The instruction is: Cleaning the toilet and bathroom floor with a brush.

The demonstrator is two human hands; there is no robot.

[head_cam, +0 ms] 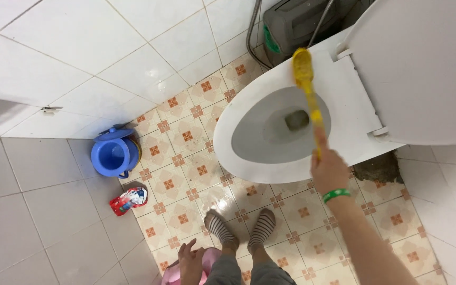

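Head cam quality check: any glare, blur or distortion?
Head view: wide-angle bend curves the wall tiles; soft glare on the wet floor tiles; lighting is even, shadows faint; the yellow toilet brush and right hand look sharp.

A yellow brush [306, 87] crosses the white toilet [249, 153], beside a blue pot [113, 153], a red pouch [128, 200], a green wristband [336, 195], striped socks [262, 228] and orange-diamond floor [183, 174].
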